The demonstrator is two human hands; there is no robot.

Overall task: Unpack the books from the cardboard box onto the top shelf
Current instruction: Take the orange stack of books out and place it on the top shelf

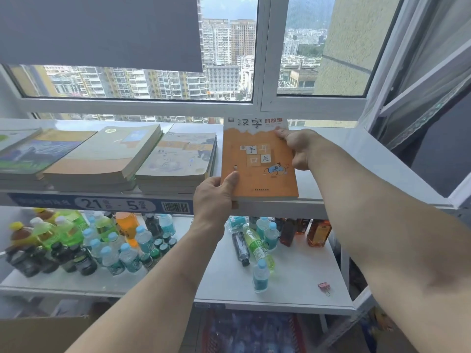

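I have the orange book (258, 161) lying flat on the top shelf (318, 174), its near edge level with the shelf's front lip and its white title band toward the window (229, 72). My left hand (214, 197) is clamped on the near left corner, thumb pressed on the cover and fingers wrapped under the edge. My right hand (298, 149) grips the right side near the far corner, thumb on the cover by the title band, the other fingers curled along the edge. Just left of the book, close but not clearly touching, sits a stack of books (178, 164) with a pale illustrated cover on top; beyond it a thicker stack (107, 154), then more books (33, 151) running out to the left edge. A blue label strip (102, 205) with large numbers and a barcode runs along the shelf front. On the lower shelf (293, 276) I see a crowd of drink bottles (89, 240), most upright at the left, a few lying down near the middle, some amber ones (318, 233) at the right, and a pink binder clip (324, 287) on its own near the front right. A flap of the cardboard box (43, 332) shows at the bottom left.
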